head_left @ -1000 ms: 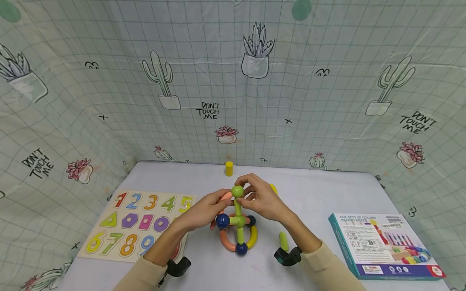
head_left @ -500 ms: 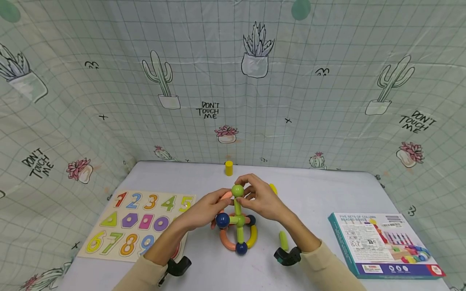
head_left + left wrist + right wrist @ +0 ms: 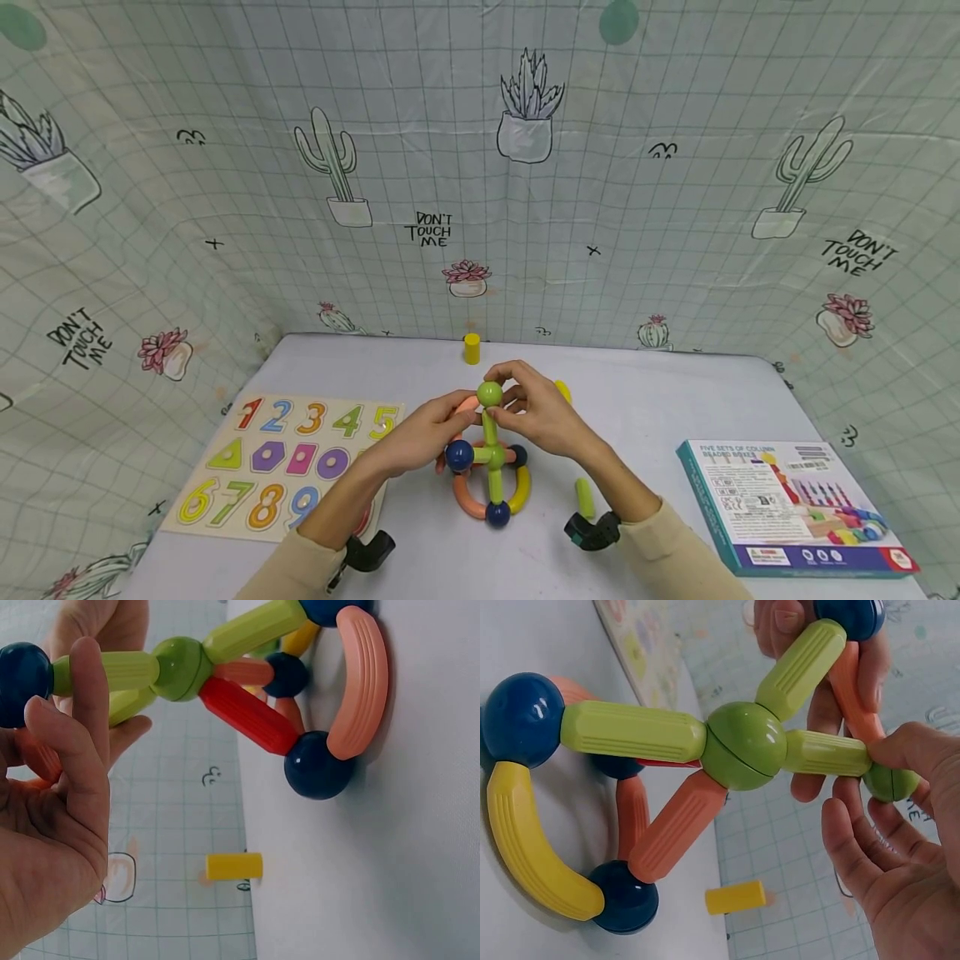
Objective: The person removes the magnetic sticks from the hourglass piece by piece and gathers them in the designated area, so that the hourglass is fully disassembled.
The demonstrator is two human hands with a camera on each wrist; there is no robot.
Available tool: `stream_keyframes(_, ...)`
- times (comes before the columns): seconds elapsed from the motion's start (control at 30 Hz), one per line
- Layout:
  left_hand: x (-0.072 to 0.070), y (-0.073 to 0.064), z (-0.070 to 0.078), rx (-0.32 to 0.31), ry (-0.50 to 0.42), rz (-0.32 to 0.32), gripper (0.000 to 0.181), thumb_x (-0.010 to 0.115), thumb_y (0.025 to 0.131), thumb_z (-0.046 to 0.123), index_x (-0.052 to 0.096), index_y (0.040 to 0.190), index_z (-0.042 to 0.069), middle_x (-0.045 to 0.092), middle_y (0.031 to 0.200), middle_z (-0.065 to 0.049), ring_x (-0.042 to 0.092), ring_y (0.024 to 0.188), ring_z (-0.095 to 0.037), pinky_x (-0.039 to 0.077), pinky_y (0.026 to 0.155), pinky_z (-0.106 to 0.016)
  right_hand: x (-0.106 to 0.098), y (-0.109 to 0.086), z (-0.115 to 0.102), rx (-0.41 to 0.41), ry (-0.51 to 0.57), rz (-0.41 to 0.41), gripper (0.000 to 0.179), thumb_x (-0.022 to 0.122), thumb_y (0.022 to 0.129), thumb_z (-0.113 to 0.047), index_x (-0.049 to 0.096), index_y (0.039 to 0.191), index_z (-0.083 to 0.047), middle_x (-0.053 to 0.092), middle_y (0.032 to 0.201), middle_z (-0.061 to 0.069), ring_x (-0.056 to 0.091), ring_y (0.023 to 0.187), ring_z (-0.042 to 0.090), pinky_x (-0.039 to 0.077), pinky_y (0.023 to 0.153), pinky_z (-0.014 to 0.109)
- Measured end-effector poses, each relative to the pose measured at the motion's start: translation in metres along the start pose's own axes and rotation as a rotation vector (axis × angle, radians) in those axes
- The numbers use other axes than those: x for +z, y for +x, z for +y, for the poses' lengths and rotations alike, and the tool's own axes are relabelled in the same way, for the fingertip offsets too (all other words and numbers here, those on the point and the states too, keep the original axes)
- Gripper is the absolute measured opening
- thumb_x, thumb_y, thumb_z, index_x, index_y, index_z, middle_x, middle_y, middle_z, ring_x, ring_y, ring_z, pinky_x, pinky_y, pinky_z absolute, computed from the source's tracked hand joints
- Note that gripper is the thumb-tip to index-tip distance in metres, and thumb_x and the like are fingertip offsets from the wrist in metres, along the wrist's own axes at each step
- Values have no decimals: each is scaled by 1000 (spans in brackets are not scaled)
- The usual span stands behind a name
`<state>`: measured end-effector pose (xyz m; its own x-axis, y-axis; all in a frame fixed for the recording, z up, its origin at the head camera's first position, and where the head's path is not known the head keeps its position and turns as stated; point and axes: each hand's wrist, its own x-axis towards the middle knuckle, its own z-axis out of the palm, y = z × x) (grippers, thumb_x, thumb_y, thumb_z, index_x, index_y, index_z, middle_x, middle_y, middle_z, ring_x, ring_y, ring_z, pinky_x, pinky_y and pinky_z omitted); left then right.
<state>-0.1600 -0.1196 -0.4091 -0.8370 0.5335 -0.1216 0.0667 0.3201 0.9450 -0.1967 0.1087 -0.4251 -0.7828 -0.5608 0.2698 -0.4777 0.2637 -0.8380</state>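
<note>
A construction of magnetic sticks and balls stands on the white table around a central green ball (image 3: 746, 746). Its base joins blue balls (image 3: 319, 766) with a curved yellow stick (image 3: 536, 851) and curved orange sticks (image 3: 364, 682). A red stick (image 3: 247, 716) slants down to the base. My left hand (image 3: 423, 433) grips a curved orange stick (image 3: 468, 405) on the upper left, beside a blue ball (image 3: 459, 455) on a side arm. At the top, my right hand (image 3: 543, 414) pinches the green ball (image 3: 490, 393) where it meets the upright green stick (image 3: 826, 753).
A number-and-shape puzzle board (image 3: 255, 475) lies at left, partly under the left forearm. At right is a flat toy box (image 3: 795, 508). A yellow cylinder (image 3: 472, 348) stands at the back. A loose green stick (image 3: 584, 497) lies by the right wrist, and a yellow piece (image 3: 563, 389) shows behind that hand.
</note>
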Motion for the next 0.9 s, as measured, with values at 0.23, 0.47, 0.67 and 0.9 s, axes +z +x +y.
stream_keyframes(0.23,2,0,-1,-14,4,8,45,44,110,28,41,152,12,63,115,-27,41,45,-15,45,46,-28,-5,-3,2,48,18,46,40,69,94,-6,51,127,-18,52,122,6,68,90,18,57,80,31)
stream_keyframes(0.47,1,0,-2,-10,-1,14,42,43,110,25,44,150,13,60,137,-18,43,47,-16,47,47,-31,-10,-5,5,86,-24,64,40,71,93,-11,53,128,-18,56,122,5,67,93,17,57,81,31)
stream_keyframes(0.67,1,-1,-3,-14,-8,11,44,43,110,24,43,151,11,61,137,-18,43,50,-18,48,47,-33,-25,-11,3,84,-98,80,39,74,92,-18,58,128,-16,62,119,4,66,95,17,56,80,33)
stream_keyframes(0.9,-1,-1,-4,-31,-24,-3,42,41,110,30,45,150,18,60,138,-16,43,52,-15,46,47,-27,-62,-31,18,165,-231,44,36,75,92,-25,62,126,-21,64,114,-2,63,95,17,54,79,36)
